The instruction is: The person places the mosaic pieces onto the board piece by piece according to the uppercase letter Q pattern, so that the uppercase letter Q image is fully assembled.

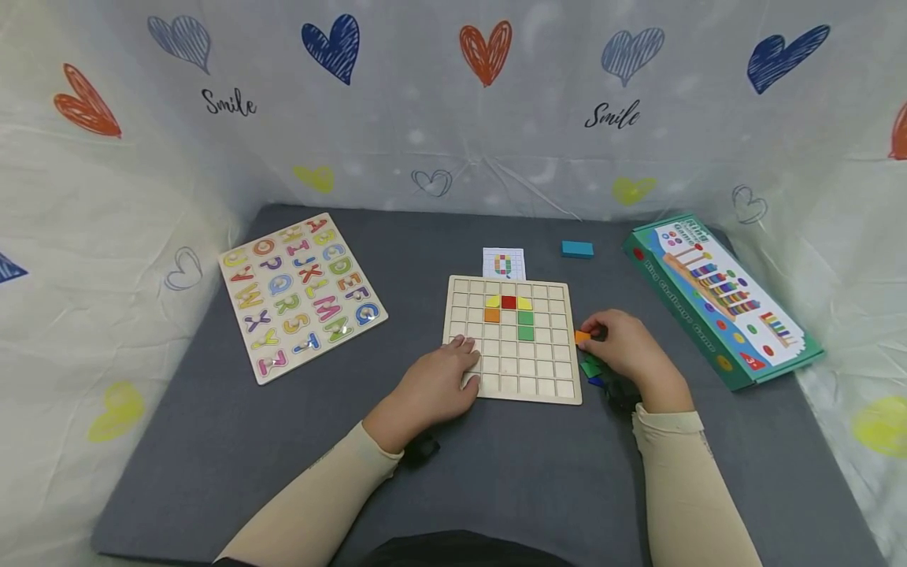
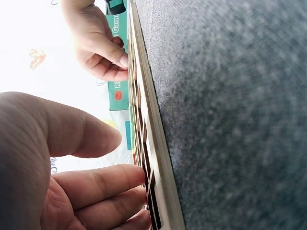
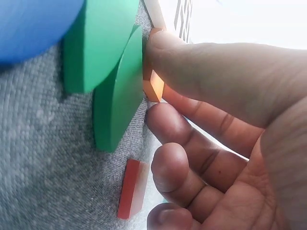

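Note:
A wooden grid board (image 1: 544,368) lies flat in the middle of the table. Yellow, red, orange and green pieces fill several cells in its upper part, such as the red square (image 1: 509,302). My left hand (image 1: 438,384) rests on the board's lower left side, fingertips touching it. Just off the right edge, my right hand (image 1: 629,345) pinches an orange piece (image 3: 154,88) between thumb and fingers. Below that hand lie green pieces (image 3: 127,96) and a blue piece (image 3: 33,28), partly hidden in the head view. The right wrist view also shows a red piece (image 3: 129,189) on the cloth.
Behind the board is a card (image 1: 504,263) with a coloured Q pattern. A blue block (image 1: 577,250) sits farther right. An alphabet puzzle board (image 1: 305,295) lies at left, a green game box (image 1: 723,303) at right. Patterned white curtains surround the grey table (image 1: 517,480).

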`<state>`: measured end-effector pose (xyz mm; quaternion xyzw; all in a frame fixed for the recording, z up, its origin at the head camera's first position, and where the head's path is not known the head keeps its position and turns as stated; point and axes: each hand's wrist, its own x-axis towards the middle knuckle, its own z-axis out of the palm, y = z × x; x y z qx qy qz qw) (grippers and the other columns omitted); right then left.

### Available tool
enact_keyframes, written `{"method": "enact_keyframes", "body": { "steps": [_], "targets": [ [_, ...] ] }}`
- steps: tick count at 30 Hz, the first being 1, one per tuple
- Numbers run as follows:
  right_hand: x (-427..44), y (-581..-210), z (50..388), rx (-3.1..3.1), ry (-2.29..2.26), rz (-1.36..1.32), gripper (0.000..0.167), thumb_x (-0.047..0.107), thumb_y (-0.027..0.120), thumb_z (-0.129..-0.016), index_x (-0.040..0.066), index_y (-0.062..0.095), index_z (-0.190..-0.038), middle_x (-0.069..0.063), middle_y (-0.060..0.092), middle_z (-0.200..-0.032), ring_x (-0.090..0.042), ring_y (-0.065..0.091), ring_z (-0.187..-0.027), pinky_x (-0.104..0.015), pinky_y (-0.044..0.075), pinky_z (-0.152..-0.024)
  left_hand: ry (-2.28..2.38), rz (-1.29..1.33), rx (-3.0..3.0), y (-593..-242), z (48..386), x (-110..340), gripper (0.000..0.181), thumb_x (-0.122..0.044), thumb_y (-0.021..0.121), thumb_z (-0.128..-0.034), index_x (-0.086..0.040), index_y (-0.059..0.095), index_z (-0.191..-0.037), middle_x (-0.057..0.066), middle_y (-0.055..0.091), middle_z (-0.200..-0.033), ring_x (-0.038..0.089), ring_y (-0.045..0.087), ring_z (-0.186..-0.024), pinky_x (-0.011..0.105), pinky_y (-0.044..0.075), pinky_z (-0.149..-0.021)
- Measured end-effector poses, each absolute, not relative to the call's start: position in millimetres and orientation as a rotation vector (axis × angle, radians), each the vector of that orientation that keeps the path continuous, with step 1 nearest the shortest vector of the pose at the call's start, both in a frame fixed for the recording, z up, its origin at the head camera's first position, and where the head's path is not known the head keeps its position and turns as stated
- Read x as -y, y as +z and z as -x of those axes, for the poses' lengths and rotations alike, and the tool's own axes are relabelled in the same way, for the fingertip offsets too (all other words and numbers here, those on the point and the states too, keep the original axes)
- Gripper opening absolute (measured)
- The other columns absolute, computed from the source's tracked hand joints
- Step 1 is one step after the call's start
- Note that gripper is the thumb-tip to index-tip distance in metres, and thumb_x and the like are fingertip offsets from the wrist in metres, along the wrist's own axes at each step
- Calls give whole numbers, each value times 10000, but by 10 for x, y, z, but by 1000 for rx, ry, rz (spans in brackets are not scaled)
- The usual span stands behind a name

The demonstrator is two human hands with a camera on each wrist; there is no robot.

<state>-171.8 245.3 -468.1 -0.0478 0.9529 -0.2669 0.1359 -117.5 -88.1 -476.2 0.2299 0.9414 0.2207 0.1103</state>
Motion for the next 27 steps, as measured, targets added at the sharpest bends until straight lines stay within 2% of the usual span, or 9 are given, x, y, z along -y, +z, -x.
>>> {"method": "enact_keyframes", "body": {
  "steps": [10, 14, 18, 27],
  "targets": [
    [-2446, -4668, 1704, -2777, -783, 139, 166, 162, 773, -1015, 53, 708, -1122, -146, 707, -1032, -275, 616, -868, -387, 510, -754, 639, -672, -2767, -4780, 1174, 883, 481, -277, 617, -1063, -46, 680, -1481, 120, 559, -1638, 290, 466, -1586, 491, 423, -1276],
    [-2453, -4653, 1699, -2801, -774, 147, 110, 133, 705, -1059, 51, 709, -1132, -137, 715, -1025, -272, 611, -867, -393, 505, -778, 636, -668, -2767, -4785, 1179, 881, 484, -282, 617, -1064, -47, 680, -1482, 118, 560, -1637, 290, 468, -1585, 492, 423, -1276],
    [-2455, -4613, 1701, -2820, -770, 153, 129, 117, 639, -1094, 44, 725, -1156, -154, 720, -1052, -285, 603, -879, -414, 511, -800, 636, -666, -2763, -4768, 1178, 876, 486, -286, 616, -1066, -47, 677, -1485, 118, 559, -1638, 290, 463, -1587, 495, 422, -1276],
    [-2355, -4496, 1756, -2820, -835, 157, 145, 146, 638, -1103, 67, 733, -1179, -144, 731, -1079, -278, 592, -856, -381, 500, -748, 632, -671, -2767, -4754, 1170, 874, 480, -272, 615, -1066, -45, 676, -1485, 125, 559, -1637, 291, 463, -1588, 488, 420, -1278]
  ]
}}
